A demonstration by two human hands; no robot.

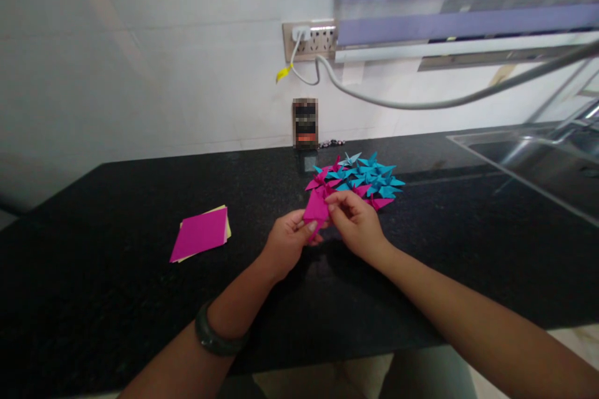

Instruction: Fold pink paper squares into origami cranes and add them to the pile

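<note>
A partly folded piece of magenta origami paper (317,207) is held up above the dark counter between both hands. My left hand (287,242) pinches its lower left part, thumb on top. On the other side, my right hand (355,224) grips the right edge between thumb and forefinger. Just behind lie several folded paper cranes (369,176), blue ones mostly to the right and magenta ones nearer the front and left. Off to the left rests a stack of square paper (201,234), magenta on top with yellow edges showing beneath.
A phone (306,124), its screen blurred, leans upright on the white wall, with a beaded strap (332,143) beside it. Above is a socket panel (309,41) with a plugged-in cable. A sink (552,156) is set into the black counter (116,312) at the right.
</note>
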